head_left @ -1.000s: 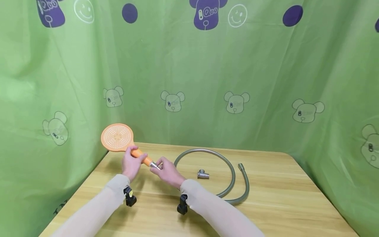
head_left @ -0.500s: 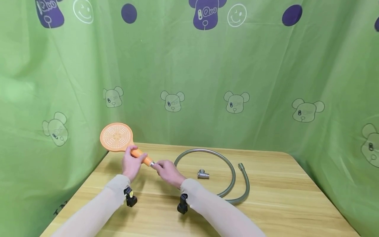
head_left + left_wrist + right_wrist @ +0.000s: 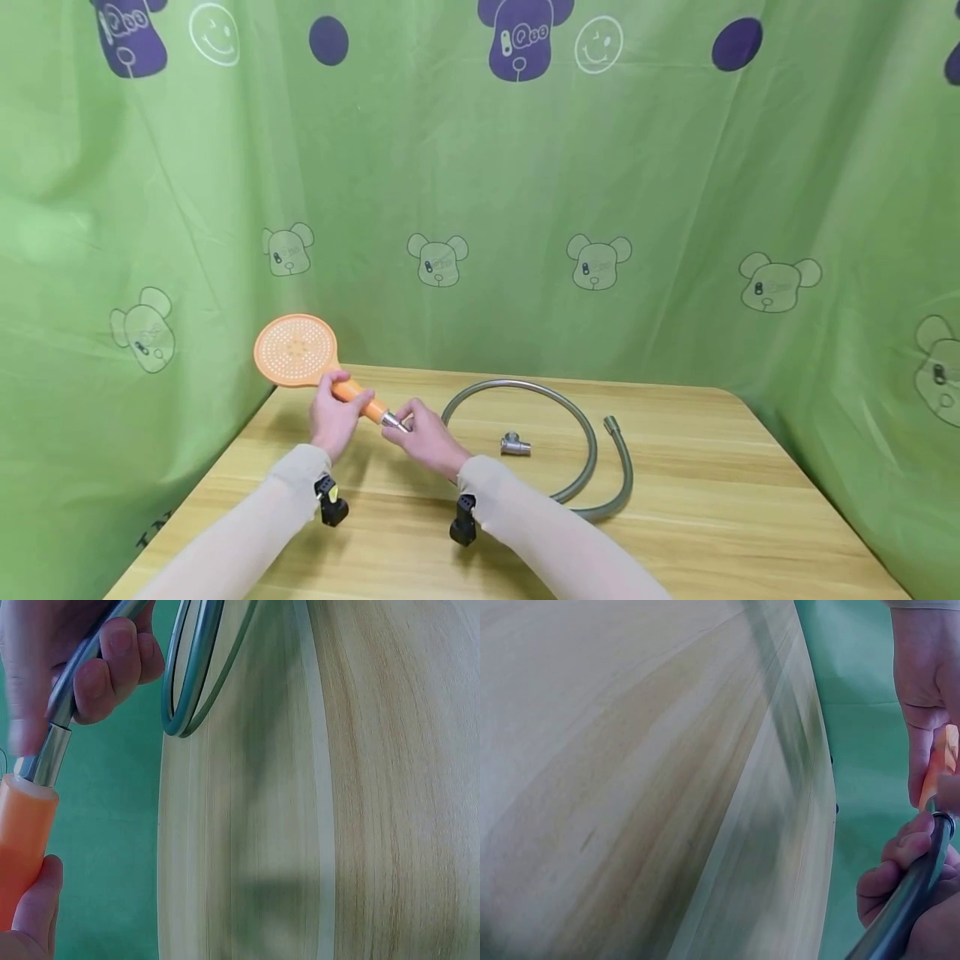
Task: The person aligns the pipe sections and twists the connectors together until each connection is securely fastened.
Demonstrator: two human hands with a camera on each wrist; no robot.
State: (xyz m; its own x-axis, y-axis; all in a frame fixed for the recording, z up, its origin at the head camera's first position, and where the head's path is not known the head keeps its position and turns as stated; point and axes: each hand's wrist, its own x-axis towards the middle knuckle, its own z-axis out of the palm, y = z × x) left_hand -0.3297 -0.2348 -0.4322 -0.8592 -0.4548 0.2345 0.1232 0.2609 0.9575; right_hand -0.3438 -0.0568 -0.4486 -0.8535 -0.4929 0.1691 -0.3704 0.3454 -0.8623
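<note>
An orange shower head (image 3: 296,350) with a pale dotted face is held raised over the left part of the table. My left hand (image 3: 333,419) grips its handle (image 3: 26,832), thumb along the near side. At the handle's lower end, a silver hose nut (image 3: 51,754) meets the orange rim. My right hand (image 3: 426,437) holds the grey shower hose (image 3: 904,915) just behind that nut, thumb and forefinger at the metal. In the left wrist view, the other fingers of this hand curl under the hose. Part of the hose is hidden behind the right hand and forearm.
The rest of the hose (image 3: 588,442) loops over the wooden table (image 3: 720,500), its free end fitting (image 3: 610,423) lying to the right. Inside the loop lies a small silver angle valve (image 3: 514,444). Green patterned curtains (image 3: 517,183) enclose the back and sides.
Half a second ago my right hand had rolled forward over the nut; now it has turned back and more metal shows. My left hand and the shower head stay almost still.
</note>
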